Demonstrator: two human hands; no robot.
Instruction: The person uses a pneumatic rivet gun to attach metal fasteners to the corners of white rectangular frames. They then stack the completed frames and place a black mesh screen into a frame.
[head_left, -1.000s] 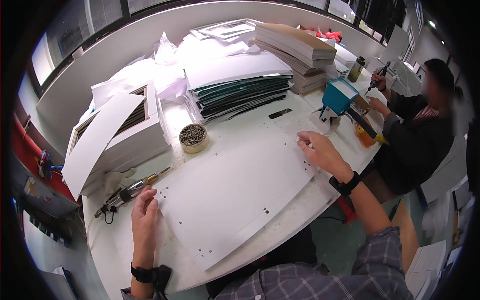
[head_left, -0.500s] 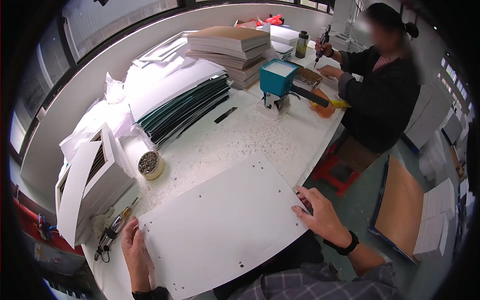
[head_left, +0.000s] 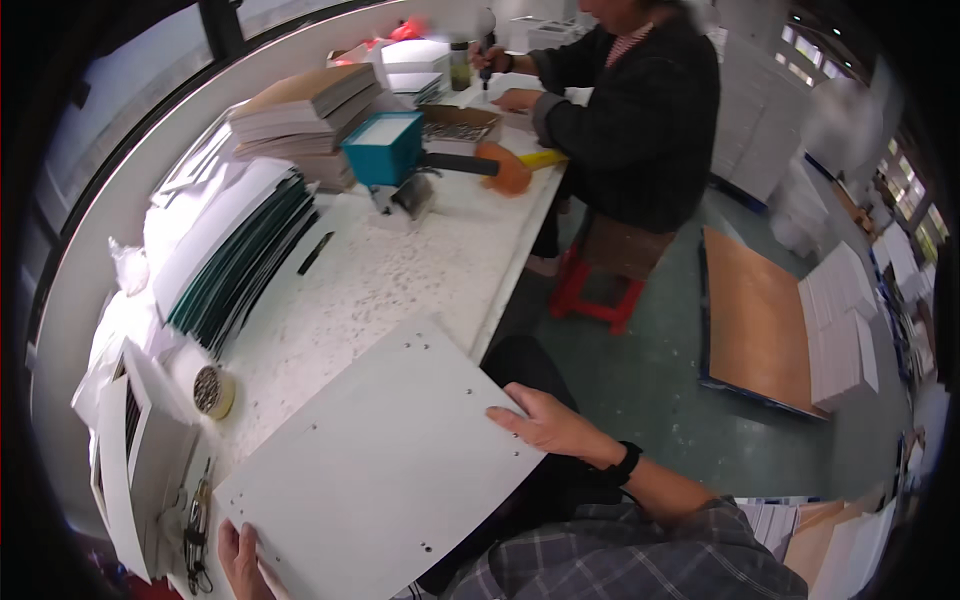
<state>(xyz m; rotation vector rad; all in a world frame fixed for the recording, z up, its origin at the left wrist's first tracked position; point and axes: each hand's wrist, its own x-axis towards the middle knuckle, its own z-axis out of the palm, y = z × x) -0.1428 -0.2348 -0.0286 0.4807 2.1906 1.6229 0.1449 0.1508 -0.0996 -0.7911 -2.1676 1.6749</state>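
Observation:
A white rectangular panel (head_left: 370, 470) with several small screws along its borders lies tilted in front of me, partly over the table's near edge. My left hand (head_left: 242, 562) grips its lower left edge, the thumb on top and the other fingers partly hidden. At the right edge, my right hand (head_left: 540, 420) holds the panel with the thumb on its face and fingers closed beneath. An electric screwdriver (head_left: 197, 520) lies on the table beyond my left hand. Farther up that side stands a round tub of screws (head_left: 213, 392).
On the white table (head_left: 400, 270) stand a teal-topped device (head_left: 385, 150) with a black handle, dark green-edged sheets (head_left: 240, 260) and a board stack (head_left: 300, 110). A co-worker (head_left: 640, 120) sits at the far end on a red stool (head_left: 600, 290). A brown board (head_left: 755, 310) lies on the floor, right.
My view has swung to the right, so the table and co-worker sit farther left. Both hands keep hold of the panel, which has come slightly off toward my lap side.

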